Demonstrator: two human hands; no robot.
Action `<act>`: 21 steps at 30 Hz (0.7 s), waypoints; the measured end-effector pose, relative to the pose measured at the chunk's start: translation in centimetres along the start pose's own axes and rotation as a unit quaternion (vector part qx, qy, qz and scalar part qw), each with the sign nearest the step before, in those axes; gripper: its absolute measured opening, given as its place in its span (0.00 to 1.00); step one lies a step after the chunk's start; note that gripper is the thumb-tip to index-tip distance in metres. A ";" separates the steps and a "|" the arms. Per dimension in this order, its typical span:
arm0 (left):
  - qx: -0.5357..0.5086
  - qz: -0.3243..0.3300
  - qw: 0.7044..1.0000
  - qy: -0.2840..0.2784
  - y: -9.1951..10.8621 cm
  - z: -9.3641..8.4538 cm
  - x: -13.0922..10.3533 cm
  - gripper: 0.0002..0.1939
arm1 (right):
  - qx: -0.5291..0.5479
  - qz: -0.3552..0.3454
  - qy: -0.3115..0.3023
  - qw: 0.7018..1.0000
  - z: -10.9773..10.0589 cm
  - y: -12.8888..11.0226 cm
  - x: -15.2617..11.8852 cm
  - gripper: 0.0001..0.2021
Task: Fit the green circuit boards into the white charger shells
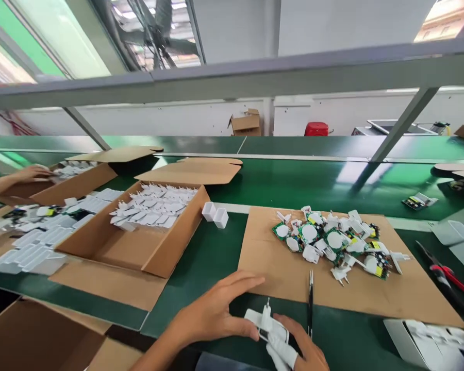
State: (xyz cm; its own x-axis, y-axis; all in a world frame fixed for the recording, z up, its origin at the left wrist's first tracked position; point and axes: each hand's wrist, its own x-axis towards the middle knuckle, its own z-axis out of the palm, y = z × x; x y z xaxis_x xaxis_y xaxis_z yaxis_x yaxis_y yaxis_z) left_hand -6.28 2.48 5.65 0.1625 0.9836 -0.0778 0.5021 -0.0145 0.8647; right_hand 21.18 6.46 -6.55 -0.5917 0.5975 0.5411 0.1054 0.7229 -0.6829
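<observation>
Since the case [253,316] looks light, stiff, kinda slick, its edges seem safest; right hand [308,351] pinches it, left hand [211,312] has fingers wide.

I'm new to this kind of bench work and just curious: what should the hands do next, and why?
Probably bring the left hand's fingers in to steady the white case. The right hand grips it from one side, while the left thumb is at its edge and the other left fingers are spread away. The pronged piece stands up from it, so a second hold might help.
</observation>
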 end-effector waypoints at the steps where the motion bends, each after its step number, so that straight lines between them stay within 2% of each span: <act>1: -0.012 0.001 1.000 0.003 -0.2 0.3 -0.2 0.46 | -0.027 -0.009 0.020 0.999 -0.1 -0.9 -0.1 0.27; 2: -0.025 0.002 1.000 0.008 -0.3 0.6 -0.4 0.46 | -0.044 -0.016 0.032 0.998 -0.1 -1.8 0.0 0.27; 5: -0.061 -0.005 0.998 0.019 -0.8 1.6 -1.1 0.43 | -0.058 -0.014 0.014 0.998 -0.3 -3.3 0.8 0.28; 12: -0.108 -0.079 0.988 0.073 -2.0 4.9 -3.4 0.39 | -0.045 -0.005 0.024 0.999 -0.8 -3.9 1.1 0.27; 14: -0.115 -0.081 0.985 0.096 -2.1 6.0 -3.9 0.39 | 0.024 0.045 0.050 0.997 -0.4 -4.3 1.2 0.23; 15: -0.119 -0.066 0.984 0.114 -2.1 6.5 -4.2 0.41 | 0.083 0.100 0.072 0.989 -0.1 -4.5 1.4 0.19; 16: -0.121 -0.040 0.983 0.135 -1.9 7.0 -4.3 0.43 | 0.160 0.173 0.095 0.967 0.2 -4.9 1.7 0.14; 17: -0.119 -0.003 0.980 0.160 -1.7 7.5 -4.5 0.44 | 0.246 0.252 0.111 0.929 0.5 -5.3 2.0 0.11; 19: -0.100 0.080 0.969 0.211 -1.1 8.3 -4.5 0.42 | 0.407 0.384 0.116 0.821 1.0 -6.1 2.9 0.13; 21: -0.068 0.137 0.957 0.247 -0.6 8.8 -4.3 0.34 | 0.507 0.454 0.101 0.726 1.4 -6.9 3.7 0.18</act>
State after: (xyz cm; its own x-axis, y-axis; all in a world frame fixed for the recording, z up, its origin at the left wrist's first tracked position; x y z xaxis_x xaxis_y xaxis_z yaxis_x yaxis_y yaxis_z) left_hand 0.23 -3.37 1.13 -0.1659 0.9115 0.3763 0.3773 -0.2939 0.8782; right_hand 17.09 3.19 -0.48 -0.5069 0.7801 -0.3667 -0.3242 -0.5668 -0.7574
